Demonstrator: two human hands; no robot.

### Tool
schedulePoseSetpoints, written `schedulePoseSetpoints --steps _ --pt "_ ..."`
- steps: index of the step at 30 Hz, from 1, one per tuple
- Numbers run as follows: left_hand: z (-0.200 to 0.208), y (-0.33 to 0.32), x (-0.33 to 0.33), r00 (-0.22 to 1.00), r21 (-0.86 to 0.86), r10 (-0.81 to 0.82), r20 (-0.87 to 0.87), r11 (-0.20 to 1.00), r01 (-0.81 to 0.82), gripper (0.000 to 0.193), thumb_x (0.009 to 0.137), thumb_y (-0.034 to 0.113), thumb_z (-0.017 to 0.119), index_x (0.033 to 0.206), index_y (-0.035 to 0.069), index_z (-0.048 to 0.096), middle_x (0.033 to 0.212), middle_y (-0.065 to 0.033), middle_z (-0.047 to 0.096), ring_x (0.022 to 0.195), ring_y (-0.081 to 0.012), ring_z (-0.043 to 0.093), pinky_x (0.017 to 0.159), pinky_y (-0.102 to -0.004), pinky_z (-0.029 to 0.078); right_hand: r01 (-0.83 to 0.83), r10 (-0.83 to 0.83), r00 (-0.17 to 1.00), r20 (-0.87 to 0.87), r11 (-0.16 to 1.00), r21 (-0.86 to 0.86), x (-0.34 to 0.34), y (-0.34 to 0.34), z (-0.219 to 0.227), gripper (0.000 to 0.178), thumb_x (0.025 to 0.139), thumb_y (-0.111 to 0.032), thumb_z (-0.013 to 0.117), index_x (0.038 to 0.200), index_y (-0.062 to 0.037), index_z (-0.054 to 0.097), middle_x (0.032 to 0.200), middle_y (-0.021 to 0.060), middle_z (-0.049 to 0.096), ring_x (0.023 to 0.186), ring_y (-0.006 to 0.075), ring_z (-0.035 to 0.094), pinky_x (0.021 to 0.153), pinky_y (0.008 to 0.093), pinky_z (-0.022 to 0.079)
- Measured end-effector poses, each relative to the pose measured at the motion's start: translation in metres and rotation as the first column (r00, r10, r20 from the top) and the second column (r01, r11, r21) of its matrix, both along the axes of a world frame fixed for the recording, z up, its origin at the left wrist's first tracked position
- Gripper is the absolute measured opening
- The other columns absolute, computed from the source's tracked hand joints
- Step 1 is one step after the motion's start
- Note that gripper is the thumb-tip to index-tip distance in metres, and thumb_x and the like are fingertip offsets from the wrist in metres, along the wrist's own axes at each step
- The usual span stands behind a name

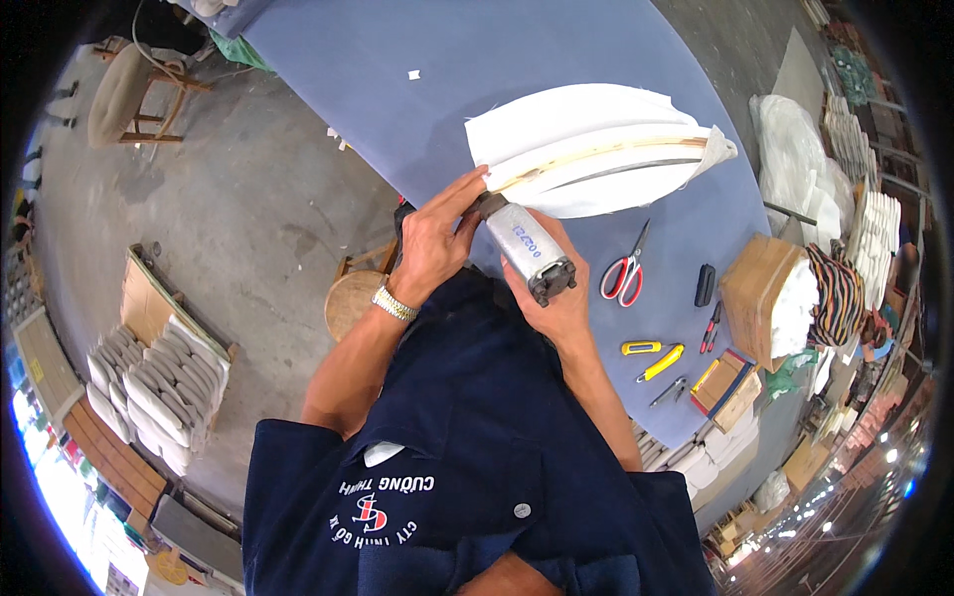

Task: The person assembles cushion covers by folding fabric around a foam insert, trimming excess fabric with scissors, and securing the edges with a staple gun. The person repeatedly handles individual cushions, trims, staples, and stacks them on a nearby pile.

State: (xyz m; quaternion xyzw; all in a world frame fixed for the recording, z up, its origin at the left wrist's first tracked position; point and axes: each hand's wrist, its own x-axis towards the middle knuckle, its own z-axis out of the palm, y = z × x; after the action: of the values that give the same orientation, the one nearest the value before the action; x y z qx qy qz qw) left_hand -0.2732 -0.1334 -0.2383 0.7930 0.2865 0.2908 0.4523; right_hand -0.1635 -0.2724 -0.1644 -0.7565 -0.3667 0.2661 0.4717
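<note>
A curved piece wrapped in white fabric (586, 119) lies on the blue-grey table (358, 70), a strip of bare wood showing along its middle. At the piece's near-left end, my left hand (432, 238) has its fingers pressed together on the fabric edge. My right hand (563, 316) is wrapped round a silver staple gun (527, 241), whose dark nose meets that same end beside my left fingertips. The gun's handle and the exact contact spot are hidden. Right of my right hand lie scissors (624, 278) with red and white handles.
Two yellow utility knives (660, 364), a black case-like object (705, 286) and a red-and-black hand tool (711, 330) lie on the right. Beyond them are a small wooden box (725, 387) and a cardboard box (760, 298). A round stool (358, 301) stands left of the table.
</note>
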Motion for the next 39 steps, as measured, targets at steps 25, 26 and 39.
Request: schedulePoseSetpoints --steps 25,26,39 --pt "0.000 -0.008 -0.010 0.999 -0.164 -0.026 0.027 0.986 0.030 0.061 0.081 -0.014 0.069 0.138 0.006 0.065 0.143 -0.0145 0.065 0.136 -0.0310 0.059 0.110 -0.0388 0.052 -0.012 0.014 0.999 0.030 0.998 -0.060 -0.008 -0.001 -0.004 0.053 0.084 -0.006 0.076 0.135 -0.0014 0.061 0.122 0.0147 0.072 0.110 0.0259 0.072 0.095 0.0343 0.055" --pt "-0.002 -0.008 -0.010 1.000 -0.133 -0.025 0.018 0.991 0.027 0.061 0.082 -0.012 0.070 0.139 0.007 0.064 0.143 -0.0147 0.064 0.135 -0.0318 0.059 0.109 -0.0389 0.052 -0.007 0.008 1.000 0.024 0.999 -0.041 -0.007 -0.002 -0.008 0.054 0.083 -0.006 0.076 0.134 -0.0033 0.061 0.122 0.0156 0.072 0.111 0.0291 0.072 0.094 0.0359 0.055" --pt "0.000 -0.004 -0.005 0.996 -0.083 -0.011 -0.088 0.997 0.004 0.058 0.087 0.007 0.079 0.143 0.008 0.061 0.141 -0.0185 0.064 0.126 -0.0366 0.064 0.103 -0.0404 0.055 0.044 -0.045 0.999 0.008 0.998 0.048 -0.009 -0.021 -0.003 0.056 0.083 -0.007 0.080 0.135 0.0018 0.063 0.128 0.0189 0.071 0.117 0.0280 0.072 0.098 0.0360 0.054"
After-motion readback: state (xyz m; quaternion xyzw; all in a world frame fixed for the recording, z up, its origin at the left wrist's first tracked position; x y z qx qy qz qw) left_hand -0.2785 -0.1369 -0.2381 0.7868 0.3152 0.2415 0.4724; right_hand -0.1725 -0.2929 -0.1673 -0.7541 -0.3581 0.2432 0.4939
